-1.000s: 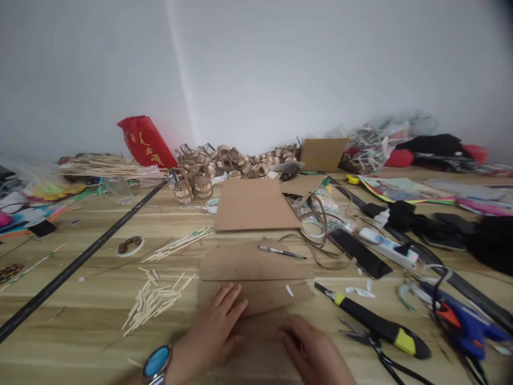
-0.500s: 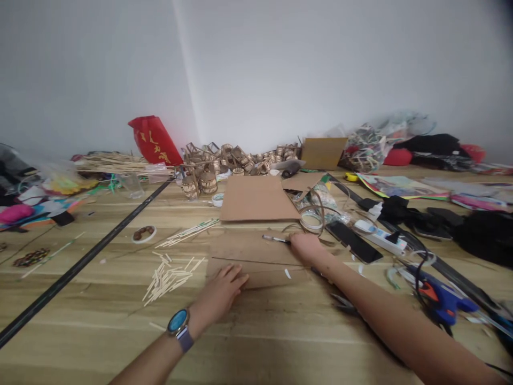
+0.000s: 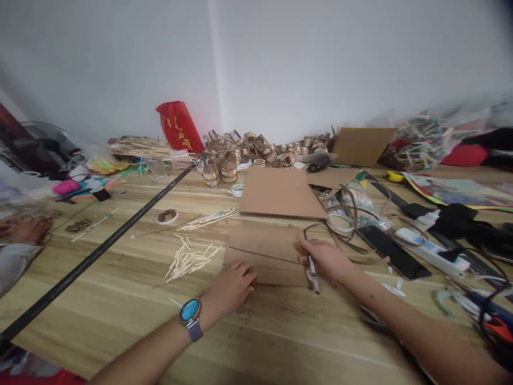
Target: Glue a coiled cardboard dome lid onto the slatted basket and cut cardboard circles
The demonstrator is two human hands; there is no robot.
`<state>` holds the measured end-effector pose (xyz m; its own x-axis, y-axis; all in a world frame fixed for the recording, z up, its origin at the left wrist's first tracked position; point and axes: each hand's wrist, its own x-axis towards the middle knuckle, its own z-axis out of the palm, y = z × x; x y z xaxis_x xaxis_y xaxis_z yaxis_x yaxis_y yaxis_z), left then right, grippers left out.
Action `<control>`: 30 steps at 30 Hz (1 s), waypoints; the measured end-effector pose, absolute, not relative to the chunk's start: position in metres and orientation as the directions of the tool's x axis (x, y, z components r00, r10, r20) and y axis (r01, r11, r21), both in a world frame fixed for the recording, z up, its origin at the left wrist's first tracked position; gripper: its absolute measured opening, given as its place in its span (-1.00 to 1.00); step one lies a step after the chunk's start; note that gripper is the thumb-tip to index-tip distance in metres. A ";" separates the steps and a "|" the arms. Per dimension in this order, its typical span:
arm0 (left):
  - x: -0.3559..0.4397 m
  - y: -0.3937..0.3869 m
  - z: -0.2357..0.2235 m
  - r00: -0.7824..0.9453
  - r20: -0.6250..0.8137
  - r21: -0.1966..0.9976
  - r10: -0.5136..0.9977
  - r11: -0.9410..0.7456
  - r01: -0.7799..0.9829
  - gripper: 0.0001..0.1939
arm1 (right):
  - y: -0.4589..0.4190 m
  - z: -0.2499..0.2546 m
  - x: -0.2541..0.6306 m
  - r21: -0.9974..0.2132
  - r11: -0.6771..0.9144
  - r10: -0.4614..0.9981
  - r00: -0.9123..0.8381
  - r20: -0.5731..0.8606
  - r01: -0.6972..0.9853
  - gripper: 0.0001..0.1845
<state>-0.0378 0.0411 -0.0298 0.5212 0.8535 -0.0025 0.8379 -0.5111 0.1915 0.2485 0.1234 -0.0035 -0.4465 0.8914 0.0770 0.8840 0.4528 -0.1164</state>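
The nearer cardboard (image 3: 264, 236) lies on the tabletop (image 3: 256, 347); the left hand (image 3: 234, 283) rests loosely flat on its near-left edge, apparently steadying it. The right hand (image 3: 324, 259) grips a pen (image 3: 312, 266) at its right edge.

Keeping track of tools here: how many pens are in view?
1: the pen, held in the right hand at the right edge of the lined cardboard. Others may be hidden.
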 end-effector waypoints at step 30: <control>-0.033 0.004 -0.050 0.389 -0.097 -0.055 0.916 -0.395 0.917 -0.60 | 0.101 -0.019 0.235 -0.348 0.324 0.932 -0.360 -0.042 0.880 -0.75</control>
